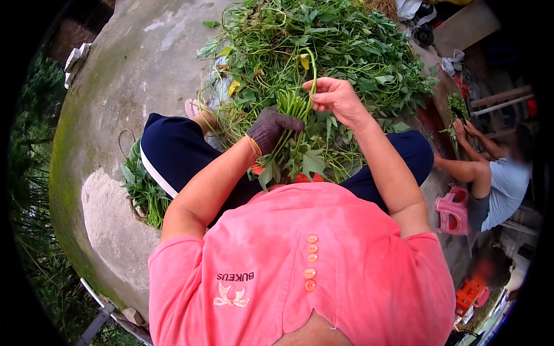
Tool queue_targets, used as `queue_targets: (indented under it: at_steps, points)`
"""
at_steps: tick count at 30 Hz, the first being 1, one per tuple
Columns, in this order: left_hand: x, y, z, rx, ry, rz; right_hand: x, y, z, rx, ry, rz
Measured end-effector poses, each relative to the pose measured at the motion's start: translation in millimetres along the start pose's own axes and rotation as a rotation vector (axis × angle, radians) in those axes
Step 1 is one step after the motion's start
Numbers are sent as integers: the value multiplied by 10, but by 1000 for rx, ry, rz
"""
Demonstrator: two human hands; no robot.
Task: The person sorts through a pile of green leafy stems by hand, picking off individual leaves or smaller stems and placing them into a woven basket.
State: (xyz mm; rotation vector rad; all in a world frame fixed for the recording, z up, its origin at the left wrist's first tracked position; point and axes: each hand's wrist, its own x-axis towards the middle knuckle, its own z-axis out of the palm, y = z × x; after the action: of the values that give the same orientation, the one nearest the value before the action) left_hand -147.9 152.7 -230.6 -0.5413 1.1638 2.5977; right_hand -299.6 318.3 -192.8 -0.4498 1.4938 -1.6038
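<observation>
A dark knitted glove covers my left hand (273,129), which grips a bunch of green leafy stems (291,104). The stem ends point up and away from me, and lobed leaves (312,162) hang below the fist. Just right of the bunch, my bare right hand (336,97) pinches one long stem (313,65) between thumb and fingers. That stem curves over at its top, and its lower part runs down beside the bunch. Beyond both hands spreads a large heap of cut leafy vines (329,43), tangled and partly yellowed.
A basket (137,211) of leafy greens (149,194) stands left of my knee. Pale grainy material (110,225) lies on the concrete floor (143,73). At right, a person (504,186) handles greens (456,108) near a pink plastic stool (452,209). Another person (482,272) is lower right.
</observation>
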Motion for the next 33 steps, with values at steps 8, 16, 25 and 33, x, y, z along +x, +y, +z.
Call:
queue_targets:
  at_steps: [8,16,25,33]
  points:
    - [79,-116,-135,234,57,-8,127,126,23,-267,7,118]
    - [192,-72,-377,74,52,82,94,-105,-668,-566,291,79]
    - [137,-112,-328,-1,-33,-109,-106,227,389,-1025,371,-542]
    - [397,-287,-616,977,-329,774,-180,8,8,-1454,-27,-393]
